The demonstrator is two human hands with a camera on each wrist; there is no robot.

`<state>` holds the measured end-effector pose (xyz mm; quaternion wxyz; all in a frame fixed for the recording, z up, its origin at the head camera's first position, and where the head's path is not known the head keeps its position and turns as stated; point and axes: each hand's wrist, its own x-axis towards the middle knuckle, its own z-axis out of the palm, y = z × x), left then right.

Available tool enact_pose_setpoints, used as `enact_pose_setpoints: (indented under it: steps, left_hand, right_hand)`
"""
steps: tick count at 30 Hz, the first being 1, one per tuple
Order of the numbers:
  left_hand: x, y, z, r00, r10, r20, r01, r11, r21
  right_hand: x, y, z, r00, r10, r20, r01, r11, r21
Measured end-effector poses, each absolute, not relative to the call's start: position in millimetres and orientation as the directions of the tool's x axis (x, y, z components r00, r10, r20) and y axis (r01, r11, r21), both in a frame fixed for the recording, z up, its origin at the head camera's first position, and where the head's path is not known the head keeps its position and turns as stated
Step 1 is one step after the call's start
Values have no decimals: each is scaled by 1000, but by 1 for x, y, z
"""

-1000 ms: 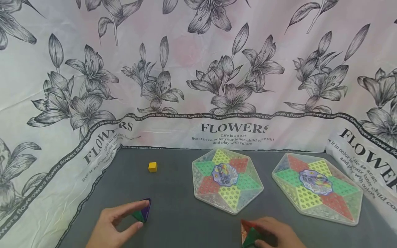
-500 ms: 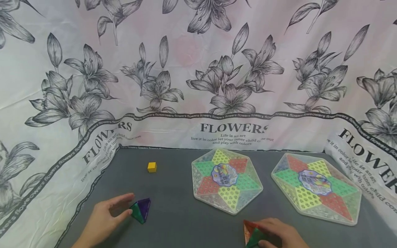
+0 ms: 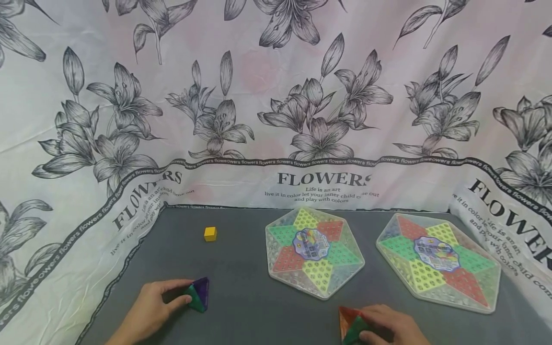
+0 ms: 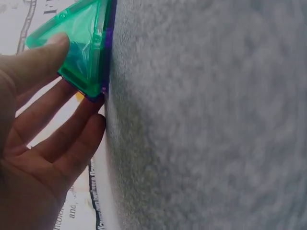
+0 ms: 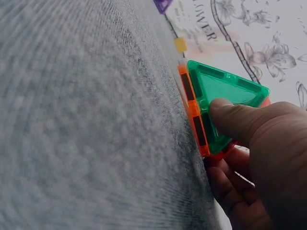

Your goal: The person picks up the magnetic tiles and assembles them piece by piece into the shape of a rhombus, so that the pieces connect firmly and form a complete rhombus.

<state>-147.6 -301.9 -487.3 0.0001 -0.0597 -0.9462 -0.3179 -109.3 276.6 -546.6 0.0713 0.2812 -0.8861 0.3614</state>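
On the left of the grey table in the head view, a small pyramid of magnetic tiles point(image 3: 197, 298) shows a green and a purple face. My left hand point(image 3: 148, 306) pinches it, the thumb flat on the green triangle point(image 4: 82, 42) and the fingers behind, as the left wrist view shows. Nearer the front right, a second magnetic tile pyramid point(image 3: 356, 330) has green, red and orange sides. My right hand point(image 3: 394, 325) grips that one between thumb and fingers. Its orange base tile point(image 5: 194, 112) lies against the table in the right wrist view.
Behind the left pyramid sits a yellow cube point(image 3: 210, 234). Two hexagonal Chinese checkers boards lie flat, one at the middle point(image 3: 281, 278) and one at the right point(image 3: 409, 282). A flower-printed curtain point(image 3: 241, 187) borders the table point(image 3: 254, 306) at the back and sides.
My left hand drew back leftward from its pyramid, then came in again and now pinches it. The left pyramid shows more of its green side than at first. My right hand has barely moved.
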Motion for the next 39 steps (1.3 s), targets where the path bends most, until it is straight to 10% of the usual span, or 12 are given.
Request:
enact_pose_setpoints:
  steps: [39]
  left_hand:
    - [-145, -269, -480, -984, 11, 178, 135, 701, 701]
  right_hand:
    - [-107, 274, -537, -840, -435, 325, -535, 559, -634]
